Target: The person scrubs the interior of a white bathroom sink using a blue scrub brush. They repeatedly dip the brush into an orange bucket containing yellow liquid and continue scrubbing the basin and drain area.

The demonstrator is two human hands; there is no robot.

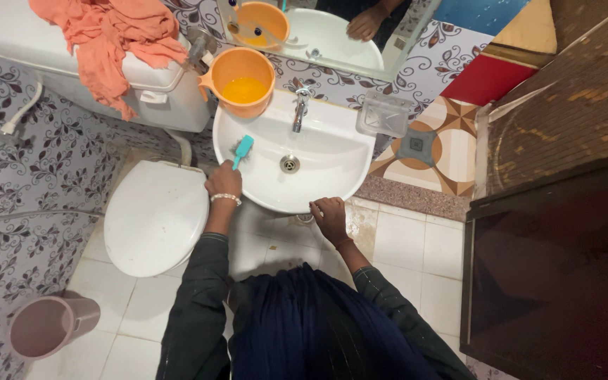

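A: What sits closest to the lens?

B: A dark blue cloth [318,327] draped down the person's front, with dark sleeves running out from it toward both hands.

A: And the left hand?

B: The left hand [224,181] is closed around the handle of a teal brush [242,150]. The brush head is up against the inner left wall of the white washbasin [332,169]; whether the bristles actually press on it I cannot tell. A beaded bracelet circles that wrist.

A: The right one?

B: The right hand [330,214] rests on the basin's front rim, fingers curled over the edge, holding nothing else (it looks like a bracing grip).

A: What else is on the basin?

B: A metal tap [300,109] at the back, the drain [289,164] below it in the bowl, and an orange jug [241,81] on the back left corner with yellow-orange liquid inside. A clear soap dish [383,114] is fixed to the wall just right of the basin.

A: Around it?

B: A white toilet [155,214] with its lid shut stands left of the basin, its cistern behind carrying an orange cloth [110,39]. A pinkish bucket [49,325] stands on the tiled floor at lower left, well apart from the hands. A mirror [318,32] hangs above the tap
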